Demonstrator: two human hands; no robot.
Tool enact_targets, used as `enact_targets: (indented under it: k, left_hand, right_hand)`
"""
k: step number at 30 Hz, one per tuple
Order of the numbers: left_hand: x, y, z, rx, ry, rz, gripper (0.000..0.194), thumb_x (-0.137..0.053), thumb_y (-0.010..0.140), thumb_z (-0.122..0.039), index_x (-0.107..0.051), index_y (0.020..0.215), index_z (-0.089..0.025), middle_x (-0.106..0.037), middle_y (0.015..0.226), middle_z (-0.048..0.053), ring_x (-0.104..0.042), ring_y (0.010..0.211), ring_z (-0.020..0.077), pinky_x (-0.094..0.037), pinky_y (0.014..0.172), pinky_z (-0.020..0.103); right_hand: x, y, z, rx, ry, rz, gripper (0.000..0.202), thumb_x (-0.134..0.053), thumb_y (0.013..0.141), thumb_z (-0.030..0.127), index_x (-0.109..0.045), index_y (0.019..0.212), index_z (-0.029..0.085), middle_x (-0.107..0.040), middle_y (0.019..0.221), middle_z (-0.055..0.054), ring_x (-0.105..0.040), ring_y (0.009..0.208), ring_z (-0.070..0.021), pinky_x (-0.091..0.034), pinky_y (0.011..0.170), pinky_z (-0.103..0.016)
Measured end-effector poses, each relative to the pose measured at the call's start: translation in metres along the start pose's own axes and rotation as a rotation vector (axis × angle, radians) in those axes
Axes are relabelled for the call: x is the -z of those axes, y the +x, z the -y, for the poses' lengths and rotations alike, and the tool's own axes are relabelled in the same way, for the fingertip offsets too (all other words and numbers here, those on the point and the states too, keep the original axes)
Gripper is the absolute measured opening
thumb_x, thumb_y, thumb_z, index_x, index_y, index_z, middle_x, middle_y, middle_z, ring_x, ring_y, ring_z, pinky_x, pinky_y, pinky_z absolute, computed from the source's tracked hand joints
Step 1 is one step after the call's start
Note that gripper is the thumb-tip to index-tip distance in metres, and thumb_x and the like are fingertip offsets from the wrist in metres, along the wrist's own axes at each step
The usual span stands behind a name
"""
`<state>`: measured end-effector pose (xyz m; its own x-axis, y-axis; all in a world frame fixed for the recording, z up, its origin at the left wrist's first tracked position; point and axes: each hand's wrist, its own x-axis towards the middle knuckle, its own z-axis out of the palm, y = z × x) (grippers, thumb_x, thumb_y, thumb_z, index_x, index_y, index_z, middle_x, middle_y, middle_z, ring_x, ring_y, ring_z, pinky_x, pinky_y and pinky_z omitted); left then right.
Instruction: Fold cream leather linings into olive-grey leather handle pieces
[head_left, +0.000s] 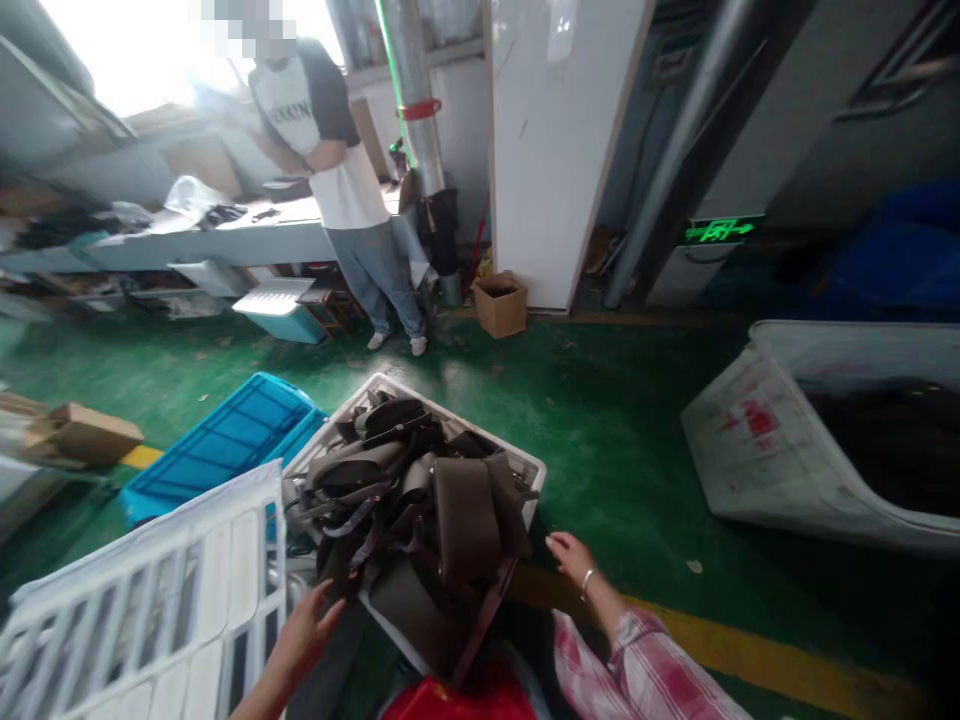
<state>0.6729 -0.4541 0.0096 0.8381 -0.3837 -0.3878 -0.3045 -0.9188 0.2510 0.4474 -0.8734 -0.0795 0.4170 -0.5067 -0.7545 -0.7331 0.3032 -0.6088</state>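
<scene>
A white plastic crate (536,468) is heaped with grey-brown leather-look bags (466,515), their flaps and straps jumbled together. My left hand (306,628) is at the crate's near left side, its fingers apart beside the dark bags, with no grip visible; whether the fingertips touch one is unclear. Off the crate's right corner, above the green floor, my right hand (571,558) reaches out with fingers extended and nothing in them. It wears a bracelet, and a plaid sleeve covers that forearm. Under the crate's near corner is something red (469,697), partly hidden.
White slatted crates (161,590) stand close at the left, with a blue crate (225,440) beyond. A large white bin (720,440) is at the right. A person (352,180) stands by a long workbench (150,243); a cardboard box (500,305) sits near the wall.
</scene>
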Motion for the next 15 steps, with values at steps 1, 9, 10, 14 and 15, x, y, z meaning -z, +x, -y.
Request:
enact_targets:
  k: [1, 9, 10, 14, 15]
  left_hand:
    - [0.005, 0.014, 0.002, 0.02, -0.006, -0.051, 0.051, -0.036, 0.077, -0.045, -0.055, 0.111, -0.012, -0.063, 0.108, 0.012, -0.061, 0.097, 0.0252, -0.05, 0.083, 0.034]
    - [0.025, 0.119, -0.022, -0.11, 0.165, -0.247, 0.06, -0.04, 0.08, -0.038, -0.033, 0.133, -0.01, -0.035, 0.138, 0.015, -0.027, 0.13, 0.0269, -0.022, 0.107, 0.041]
    - [0.029, 0.129, -0.024, -0.152, 0.257, -0.207, 0.059, -0.042, 0.081, -0.036, -0.033, 0.134, -0.012, -0.032, 0.14, 0.014, -0.022, 0.132, 0.0279, -0.019, 0.108, 0.044]
    - [0.038, 0.167, -0.02, -0.312, 0.516, 0.059, 0.051, -0.047, 0.078, -0.025, -0.043, 0.128, -0.018, -0.044, 0.133, 0.011, -0.031, 0.127, 0.0288, -0.032, 0.098, 0.048]
    - [0.037, 0.176, -0.02, -0.342, 0.51, 0.106, 0.049, -0.048, 0.077, -0.021, -0.046, 0.126, -0.019, -0.049, 0.128, 0.011, -0.039, 0.122, 0.0289, -0.039, 0.092, 0.047]
  right_hand:
    - [-0.01, 0.01, 0.012, 0.023, 0.018, 0.024, 0.027, -0.054, 0.081, 0.037, -0.057, 0.097, 0.016, -0.062, 0.094, -0.006, -0.06, 0.084, -0.0154, -0.047, 0.059, -0.022]
    - [-0.092, 0.002, 0.049, 0.078, 0.151, 0.305, 0.052, -0.062, 0.067, 0.048, -0.057, 0.106, 0.013, -0.063, 0.106, -0.013, -0.062, 0.094, -0.0218, -0.05, 0.073, -0.03]
    - [-0.099, -0.003, 0.053, 0.094, 0.157, 0.328, 0.049, -0.064, 0.067, 0.047, -0.059, 0.102, 0.013, -0.065, 0.103, -0.012, -0.062, 0.092, -0.022, -0.05, 0.076, -0.031]
    - [-0.124, -0.021, 0.078, 0.14, 0.128, 0.277, 0.036, -0.061, 0.077, 0.042, -0.06, 0.098, 0.012, -0.064, 0.099, -0.008, -0.061, 0.09, -0.0196, -0.048, 0.081, -0.036]
    - [-0.129, -0.027, 0.085, 0.142, 0.117, 0.239, 0.034, -0.057, 0.081, 0.042, -0.059, 0.099, 0.012, -0.063, 0.099, -0.007, -0.06, 0.089, -0.0187, -0.048, 0.08, -0.037]
